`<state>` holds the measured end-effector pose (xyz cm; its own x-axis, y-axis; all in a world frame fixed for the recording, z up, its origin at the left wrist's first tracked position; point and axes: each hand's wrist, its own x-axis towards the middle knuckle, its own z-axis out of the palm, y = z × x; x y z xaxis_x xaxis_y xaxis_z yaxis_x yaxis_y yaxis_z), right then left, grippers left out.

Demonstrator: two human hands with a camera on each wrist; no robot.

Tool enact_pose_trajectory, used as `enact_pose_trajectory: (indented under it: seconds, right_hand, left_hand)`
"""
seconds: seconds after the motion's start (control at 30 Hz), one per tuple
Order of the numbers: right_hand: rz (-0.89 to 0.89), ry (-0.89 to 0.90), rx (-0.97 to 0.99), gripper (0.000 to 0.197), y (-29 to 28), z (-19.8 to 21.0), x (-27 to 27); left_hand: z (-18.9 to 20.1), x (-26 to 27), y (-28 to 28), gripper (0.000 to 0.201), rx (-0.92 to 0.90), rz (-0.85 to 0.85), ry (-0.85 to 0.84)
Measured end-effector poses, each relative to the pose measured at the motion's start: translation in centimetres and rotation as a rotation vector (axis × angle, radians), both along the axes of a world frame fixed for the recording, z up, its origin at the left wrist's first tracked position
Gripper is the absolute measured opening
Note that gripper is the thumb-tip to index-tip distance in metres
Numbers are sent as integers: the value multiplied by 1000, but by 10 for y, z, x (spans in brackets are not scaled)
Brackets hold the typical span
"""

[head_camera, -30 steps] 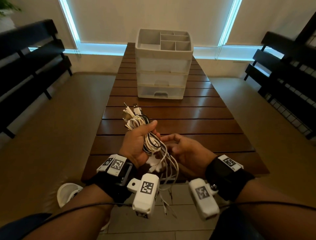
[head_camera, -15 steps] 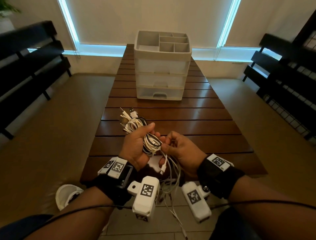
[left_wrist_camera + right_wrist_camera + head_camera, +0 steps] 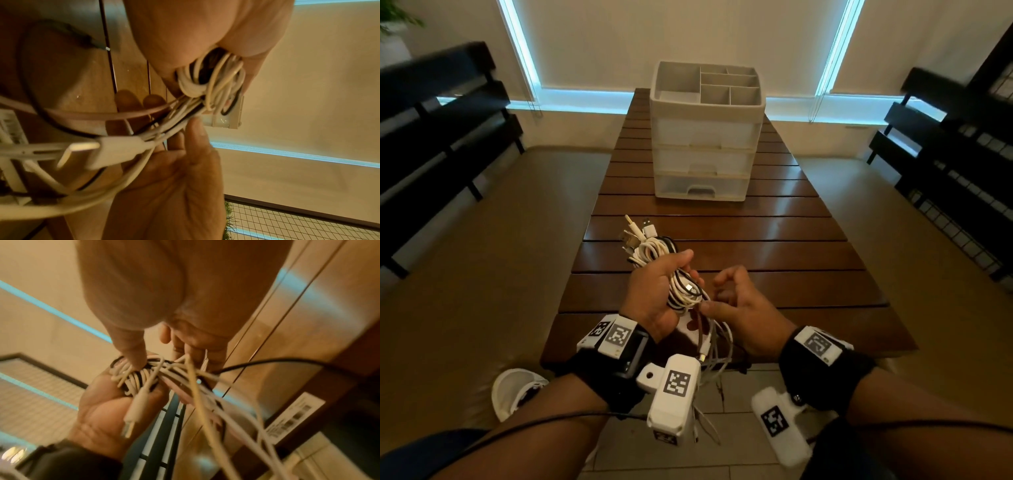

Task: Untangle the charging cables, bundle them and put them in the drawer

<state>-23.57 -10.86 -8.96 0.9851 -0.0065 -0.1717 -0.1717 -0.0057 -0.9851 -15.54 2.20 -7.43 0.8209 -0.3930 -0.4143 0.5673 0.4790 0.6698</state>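
Left hand (image 3: 654,294) grips cable bundle (image 3: 681,284), plugs pointing away; right hand (image 3: 743,308) pinches strand.

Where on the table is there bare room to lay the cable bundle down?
Bare slats of the table run between the drawer unit and the hands, widest to the right of the cable bundle. It is crowded at the near edge, where the left hand grips the bundle, the right hand works beside it and loose ends dangle.
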Motion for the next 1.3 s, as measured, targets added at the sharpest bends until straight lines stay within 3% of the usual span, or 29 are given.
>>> enact_pose_trajectory:
  seconds: [0.07, 0.13, 0.2, 0.3, 0.43, 0.57, 0.63, 0.8, 0.93, 1.07, 1.17, 1.3]
  right_hand:
    - [109, 95, 72, 35, 5, 3, -3]
    - [174, 115, 119, 14, 9, 2, -6]
    - [187, 143, 230, 8, 7, -2, -5]
    - [219, 181, 343, 33, -6, -8, -1]
    - [351, 173, 35, 19, -19, 3, -1]
    - [447, -17, -686, 11, -22, 16, 0]
    - [485, -124, -894, 18, -18, 19, 0]
    - [627, -209, -1096, 27, -20, 26, -4]
    - [659, -230, -1111, 27, -23, 31, 1]
    - [511, -123, -1006, 18, -28, 51, 2]
    - [561, -102, -1017, 33, -26, 59, 3]
    - [555, -70, -1019, 24, -21, 56, 6]
  left_hand:
    - [1, -1, 0, 19, -44, -32, -5]
    - [3, -2, 0, 15, -84, -51, -31]
    - [5, -2, 2, 15, -116, -69, -57]
    - [10, 0, 7, 19, -136, -106, -86]
    - [12, 3, 12, 20, -92, -170, -81]
    - [17, 5, 14, 21, 11, -283, -45]
    - [16, 7, 15, 20, 83, -344, -12]
    - [10, 4, 16, 13, 213, -542, 16]
    - [10, 0, 16, 8, 273, -597, -14]
    - [6, 0, 15, 38, 304, -581, -52]
    - [5, -5, 14, 39, 266, -612, -60]
    - [4, -11, 14, 44, 261, -645, -92]
